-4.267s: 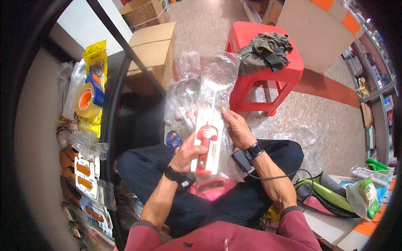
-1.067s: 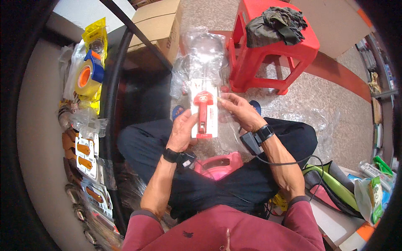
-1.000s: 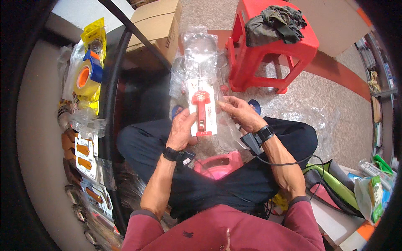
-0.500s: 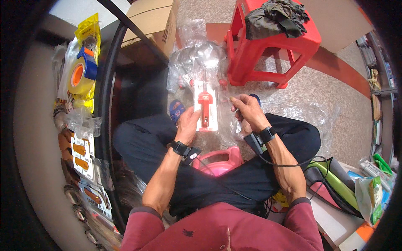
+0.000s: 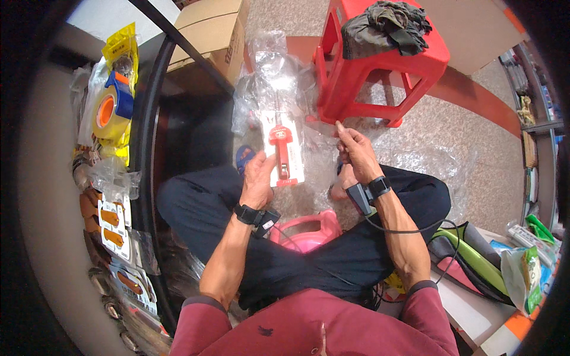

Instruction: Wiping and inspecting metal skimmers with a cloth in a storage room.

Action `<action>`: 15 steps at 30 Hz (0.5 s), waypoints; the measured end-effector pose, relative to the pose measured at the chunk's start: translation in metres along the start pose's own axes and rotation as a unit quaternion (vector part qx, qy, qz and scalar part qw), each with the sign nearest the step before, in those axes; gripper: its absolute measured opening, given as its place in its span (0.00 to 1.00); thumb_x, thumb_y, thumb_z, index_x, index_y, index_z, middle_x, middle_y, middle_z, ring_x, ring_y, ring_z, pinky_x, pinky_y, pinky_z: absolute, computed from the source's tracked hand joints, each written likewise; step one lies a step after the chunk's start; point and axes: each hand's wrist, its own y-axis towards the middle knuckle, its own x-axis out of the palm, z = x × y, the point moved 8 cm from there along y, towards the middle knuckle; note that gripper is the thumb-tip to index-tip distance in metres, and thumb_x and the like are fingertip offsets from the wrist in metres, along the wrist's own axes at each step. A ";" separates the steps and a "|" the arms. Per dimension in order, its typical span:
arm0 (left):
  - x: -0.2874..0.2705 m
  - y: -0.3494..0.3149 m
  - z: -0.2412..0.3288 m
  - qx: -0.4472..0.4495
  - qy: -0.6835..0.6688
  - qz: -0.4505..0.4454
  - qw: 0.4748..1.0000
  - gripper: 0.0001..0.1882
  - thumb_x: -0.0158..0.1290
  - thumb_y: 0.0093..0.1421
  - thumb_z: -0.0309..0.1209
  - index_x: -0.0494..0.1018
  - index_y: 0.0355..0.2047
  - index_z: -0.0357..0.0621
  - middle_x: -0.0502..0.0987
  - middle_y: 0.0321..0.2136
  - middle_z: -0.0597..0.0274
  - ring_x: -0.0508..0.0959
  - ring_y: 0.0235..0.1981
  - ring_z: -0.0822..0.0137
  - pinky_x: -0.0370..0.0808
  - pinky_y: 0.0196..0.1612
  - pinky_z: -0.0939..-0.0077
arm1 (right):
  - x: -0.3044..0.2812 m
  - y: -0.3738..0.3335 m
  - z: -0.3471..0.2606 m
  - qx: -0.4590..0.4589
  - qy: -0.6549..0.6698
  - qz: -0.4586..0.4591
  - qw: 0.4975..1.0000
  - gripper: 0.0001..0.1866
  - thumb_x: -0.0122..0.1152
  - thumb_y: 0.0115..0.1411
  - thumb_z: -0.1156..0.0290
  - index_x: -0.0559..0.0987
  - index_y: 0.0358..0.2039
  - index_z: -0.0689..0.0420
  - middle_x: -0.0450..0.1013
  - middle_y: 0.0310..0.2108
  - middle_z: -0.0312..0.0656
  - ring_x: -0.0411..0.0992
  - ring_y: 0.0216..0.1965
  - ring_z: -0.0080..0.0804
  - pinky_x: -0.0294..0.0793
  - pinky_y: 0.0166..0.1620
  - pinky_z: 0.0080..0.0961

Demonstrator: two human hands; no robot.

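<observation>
My left hand (image 5: 259, 178) is closed on the near left edge of a white backing card with a red-handled tool (image 5: 282, 155) on it. A thin metal shaft runs up from the red handle, and its far end is lost among shiny clear plastic wrap (image 5: 270, 65). To the right of the card, my right hand (image 5: 358, 153) is raised with thumb and fingers pinched together. Whether a bit of thin plastic sits in that pinch I cannot make out. Both wrists wear black straps with small boxes.
A red plastic stool (image 5: 386, 71) bears a crumpled dark cloth (image 5: 389, 29). Below my hands is a pink stool (image 5: 309, 231). A cardboard box (image 5: 205, 35) stands far left, beside a black-framed rack (image 5: 148, 136) with a tape roll (image 5: 107, 113). More clear plastic (image 5: 436, 160) lies right.
The carded tool and my left hand have shifted slightly left in view. My right hand has risen a little, its fingers drawn further from the card and pointing more upward.
</observation>
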 end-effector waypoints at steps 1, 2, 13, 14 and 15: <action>-0.002 0.001 0.000 0.002 0.000 0.000 1.000 0.12 0.49 0.68 0.30 0.73 0.47 0.36 0.80 0.38 0.63 0.80 0.35 0.75 0.77 0.39 0.79 | 0.001 -0.002 -0.003 0.019 0.015 -0.010 1.000 0.21 0.58 0.65 0.49 0.77 0.38 0.57 0.65 0.20 0.27 0.58 0.19 0.16 0.54 0.22 0.16; -0.004 0.002 0.000 0.005 0.011 -0.006 1.000 0.12 0.48 0.68 0.29 0.73 0.47 0.35 0.81 0.39 0.61 0.80 0.36 0.74 0.77 0.40 0.78 | 0.004 -0.003 -0.004 0.039 0.030 -0.021 0.999 0.24 0.58 0.64 0.45 0.79 0.39 0.56 0.64 0.20 0.26 0.56 0.19 0.15 0.52 0.23 0.15; 0.008 0.004 0.005 -0.007 -0.124 -0.079 0.989 0.13 0.50 0.68 0.30 0.74 0.49 0.36 0.81 0.42 0.59 0.81 0.40 0.71 0.78 0.46 0.74 | 0.018 0.028 0.074 0.038 0.114 -0.072 0.990 0.22 0.56 0.68 0.57 0.74 0.55 0.57 0.74 0.47 0.35 0.72 0.44 0.24 0.72 0.47 0.24; 0.007 0.005 0.002 -0.006 -0.123 -0.077 0.989 0.13 0.50 0.68 0.30 0.74 0.49 0.36 0.81 0.42 0.59 0.81 0.40 0.71 0.78 0.46 0.74 | 0.036 0.022 0.071 0.023 0.113 -0.116 0.986 0.24 0.53 0.69 0.54 0.73 0.58 0.58 0.73 0.50 0.37 0.71 0.51 0.27 0.71 0.54 0.29; 0.006 0.006 0.000 0.010 -0.103 -0.076 0.992 0.13 0.50 0.68 0.31 0.73 0.49 0.36 0.81 0.42 0.60 0.81 0.39 0.72 0.78 0.45 0.76 | 0.037 0.013 0.061 -0.032 0.015 -0.126 0.991 0.29 0.49 0.71 0.52 0.67 0.62 0.60 0.71 0.54 0.38 0.70 0.54 0.27 0.68 0.57 0.27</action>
